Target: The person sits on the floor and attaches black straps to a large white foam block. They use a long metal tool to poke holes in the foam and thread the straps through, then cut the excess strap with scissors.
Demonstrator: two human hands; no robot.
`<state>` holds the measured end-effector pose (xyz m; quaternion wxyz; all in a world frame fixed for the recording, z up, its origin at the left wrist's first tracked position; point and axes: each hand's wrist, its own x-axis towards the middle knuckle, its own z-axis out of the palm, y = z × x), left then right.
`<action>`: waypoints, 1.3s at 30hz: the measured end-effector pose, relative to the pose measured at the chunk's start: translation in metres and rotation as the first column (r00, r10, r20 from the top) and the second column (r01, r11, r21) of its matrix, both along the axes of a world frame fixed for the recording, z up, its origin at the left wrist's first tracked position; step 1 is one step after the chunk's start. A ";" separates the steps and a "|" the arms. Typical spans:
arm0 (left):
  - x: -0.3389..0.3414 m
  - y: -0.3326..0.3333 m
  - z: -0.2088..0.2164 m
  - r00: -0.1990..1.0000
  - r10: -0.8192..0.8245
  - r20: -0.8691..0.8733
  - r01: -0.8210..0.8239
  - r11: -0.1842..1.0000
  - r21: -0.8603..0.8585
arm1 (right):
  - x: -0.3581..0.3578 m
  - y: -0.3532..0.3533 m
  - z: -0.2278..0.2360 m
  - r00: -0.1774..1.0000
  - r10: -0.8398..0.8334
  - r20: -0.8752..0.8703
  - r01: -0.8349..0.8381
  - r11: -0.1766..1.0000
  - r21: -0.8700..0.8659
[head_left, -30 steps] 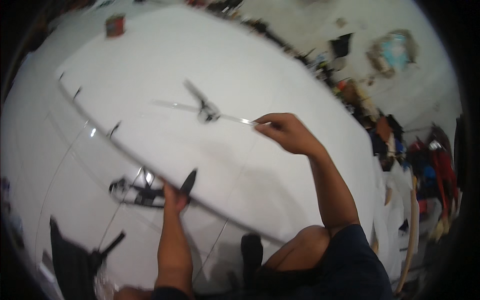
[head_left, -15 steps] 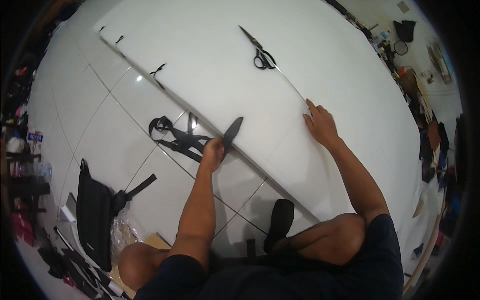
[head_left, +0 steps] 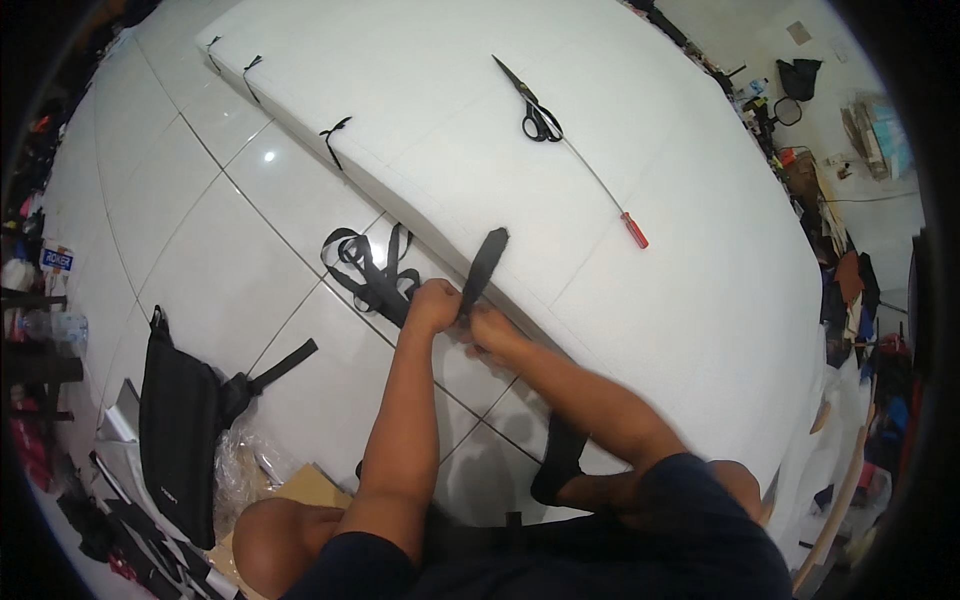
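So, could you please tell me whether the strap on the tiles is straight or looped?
Looped: the strap bends over itself in loose loops beside the left hand.

Lettering on 2 items — a blue-and-white pack (head_left: 57, 259), a black bag (head_left: 180, 425).

The strap (head_left: 484, 268) looks like matt cloth — the floor tiles (head_left: 190, 270) smooth and glossy.

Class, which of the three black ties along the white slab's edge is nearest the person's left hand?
The rightmost tie, lowest in the picture; the middle tie and leftmost tie sit farther from the left hand.
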<state>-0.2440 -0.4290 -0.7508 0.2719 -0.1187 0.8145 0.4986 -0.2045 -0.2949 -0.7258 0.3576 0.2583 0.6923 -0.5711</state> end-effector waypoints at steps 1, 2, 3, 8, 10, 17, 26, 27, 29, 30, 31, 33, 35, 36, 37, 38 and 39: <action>0.002 0.001 0.000 0.997 -0.022 -0.068 0.017 0.997 -0.080 | -0.003 -0.007 -0.012 0.989 -0.143 -0.034 0.139 0.984 -0.115; 0.002 0.003 0.003 0.993 -0.042 -0.108 0.031 0.995 -0.098 | -0.007 -0.007 -0.034 0.953 -0.298 -0.049 0.279 0.931 -0.234; 0.003 0.001 0.009 0.988 -0.068 -0.141 0.050 0.991 -0.124 | -0.009 -0.008 -0.049 0.892 -0.451 -0.038 0.410 0.840 -0.355; 0.006 0.000 0.047 0.960 -0.143 -0.239 0.093 0.973 -0.211 | -0.022 -0.013 -0.057 0.635 -0.740 0.221 0.740 0.500 -0.450; 0.004 -0.001 0.058 0.955 -0.160 -0.249 0.105 0.970 -0.221 | -0.027 -0.020 -0.057 0.639 -0.729 0.245 0.729 0.473 -0.494; -0.021 0.016 0.123 0.774 -0.047 -0.631 -0.092 0.978 -0.187 | -0.003 -0.018 -0.056 0.789 -0.533 -0.305 0.532 0.842 -0.095; -0.067 0.044 0.075 0.639 -0.468 -0.610 0.183 0.863 -0.470 | 0.041 0.002 -0.021 0.679 0.618 -0.397 -0.102 0.614 0.783; -0.074 0.042 0.068 0.628 -0.453 -0.632 0.194 0.878 -0.436 | 0.040 -0.001 -0.013 0.635 0.681 -0.364 -0.148 0.570 0.808; -0.076 0.038 0.058 0.616 -0.429 -0.660 0.195 0.896 -0.400 | 0.031 -0.004 0.015 0.536 0.791 -0.297 -0.251 0.484 0.838; -0.077 0.037 0.058 0.608 -0.425 -0.670 0.187 0.897 -0.400 | 0.024 -0.005 0.035 0.485 0.833 -0.267 -0.299 0.445 0.844; -0.078 0.038 0.058 0.597 -0.423 -0.682 0.184 0.899 -0.397 | 0.015 -0.002 0.051 0.435 0.869 -0.235 -0.342 0.401 0.850; -0.084 0.029 0.057 0.591 -0.448 -0.671 0.258 0.893 -0.370 | -0.006 0.009 0.069 0.268 0.925 -0.270 -0.304 0.347 0.887; -0.087 0.025 0.065 0.620 -0.474 -0.625 0.314 0.880 -0.356 | -0.027 0.019 0.081 0.132 0.966 -0.224 -0.284 0.253 0.925; -0.087 0.023 0.071 0.653 -0.485 -0.582 0.333 0.874 -0.355 | -0.037 0.022 0.086 0.082 0.983 -0.165 -0.287 0.181 0.941; -0.084 0.022 0.079 0.685 -0.494 -0.536 0.353 0.868 -0.349 | -0.045 0.027 0.088 0.034 0.994 -0.100 -0.288 0.106 0.952; -0.078 0.023 0.083 0.706 -0.476 -0.525 0.334 0.877 -0.346 | -0.051 0.035 0.084 0.040 0.983 -0.180 -0.308 0.184 0.934; -0.071 0.028 0.087 0.726 -0.457 -0.514 0.315 0.885 -0.343 | -0.054 0.046 0.080 0.049 0.965 -0.258 -0.328 0.260 0.908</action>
